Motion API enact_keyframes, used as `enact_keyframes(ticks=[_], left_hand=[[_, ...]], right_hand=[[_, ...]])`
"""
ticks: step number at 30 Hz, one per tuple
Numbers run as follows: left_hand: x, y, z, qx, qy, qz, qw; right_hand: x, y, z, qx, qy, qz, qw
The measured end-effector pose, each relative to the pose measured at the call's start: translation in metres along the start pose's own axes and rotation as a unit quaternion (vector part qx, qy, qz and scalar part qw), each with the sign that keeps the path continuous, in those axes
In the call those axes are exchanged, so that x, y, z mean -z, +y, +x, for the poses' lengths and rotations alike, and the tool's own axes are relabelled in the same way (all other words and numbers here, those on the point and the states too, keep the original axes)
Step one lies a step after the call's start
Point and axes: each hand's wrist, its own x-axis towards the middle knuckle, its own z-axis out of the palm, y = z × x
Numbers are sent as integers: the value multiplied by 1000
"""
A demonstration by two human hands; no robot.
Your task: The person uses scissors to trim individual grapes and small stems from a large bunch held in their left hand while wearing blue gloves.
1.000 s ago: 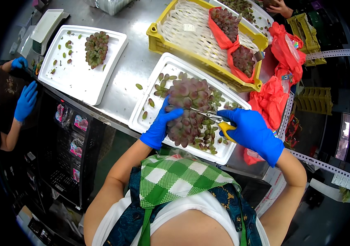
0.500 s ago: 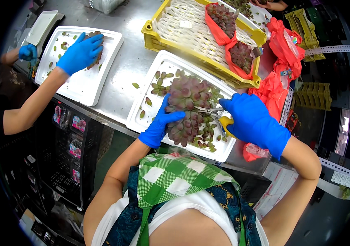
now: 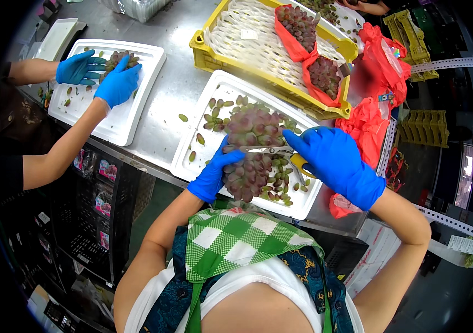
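A large bunch of purplish-green grapes (image 3: 254,126) lies over a white tray (image 3: 191,125) in front of me. My left hand (image 3: 214,169), in a blue glove, grips the bunch from its left side, thumb across the front and the other fingers hidden behind it. Gloved likewise, my right hand (image 3: 333,161) holds yellow-handled scissors (image 3: 301,164). Their slim metal blades reach left into the middle of the bunch, near my left thumb; the tips are partly lost among the grapes. Loose green and reddish grapes (image 3: 212,118) lie in the tray around the bunch.
Behind the tray stands a yellow crate (image 3: 270,77) with white foam netting and red-wrapped bunches (image 3: 324,76). Red bags (image 3: 367,123) lie to the right. At the left, a co-worker's blue-gloved hands (image 3: 119,84) handle grapes over another white tray (image 3: 148,77).
My right hand and the scissors have shifted slightly left, blades deeper into the bunch. The co-worker's other hand has come in over the left tray.
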Motion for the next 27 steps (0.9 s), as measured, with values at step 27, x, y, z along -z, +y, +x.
enact_keyframes(ticks=[27], left_hand=[[-21,-8,-20,14,17,-1,1000]], right_hand=[[-48,-49,21,-170,278,333,885]])
